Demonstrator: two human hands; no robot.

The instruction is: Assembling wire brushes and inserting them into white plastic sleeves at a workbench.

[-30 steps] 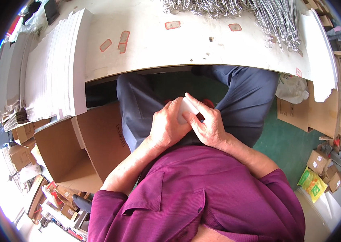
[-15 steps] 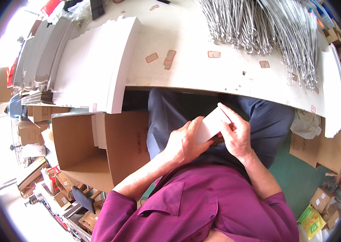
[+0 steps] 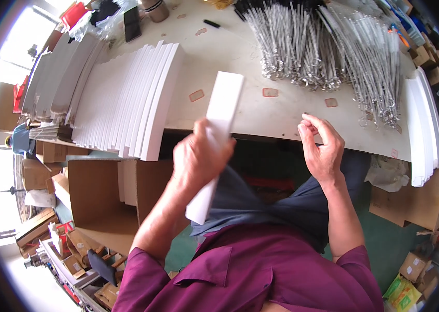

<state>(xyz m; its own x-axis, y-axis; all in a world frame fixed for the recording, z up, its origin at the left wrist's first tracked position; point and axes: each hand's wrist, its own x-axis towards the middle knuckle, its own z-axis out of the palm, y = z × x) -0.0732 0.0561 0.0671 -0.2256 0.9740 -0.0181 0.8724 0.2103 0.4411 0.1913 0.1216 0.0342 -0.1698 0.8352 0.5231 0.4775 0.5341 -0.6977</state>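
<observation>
A long, narrow white cardboard box [image 3: 224,99] is gripped around its middle by my left hand [image 3: 198,158]. It is tilted, with its far end over the table edge and its near end above my lap. My right hand [image 3: 324,151] is raised near the table's front edge, fingers loosely bent and apart, holding nothing. To the left on the table stands a row of similar white boxes [image 3: 152,104], packed side by side. At the far right lie bundles of thin metal wire rods [image 3: 302,47] with looped near ends; dark tips show at their far ends.
Flat grey-white card sheets [image 3: 56,78] stand at the far left of the table [image 3: 261,117]. An open brown carton [image 3: 100,192] sits below, left of my legs. More white boxes [image 3: 423,130] line the right edge. A metal flask [image 3: 154,9] and a dark phone [image 3: 131,23] are at the back.
The white box has swung up and away from my lap in my left hand. My right hand has let go and moved to the right. The view has tilted to show more of the table's back.
</observation>
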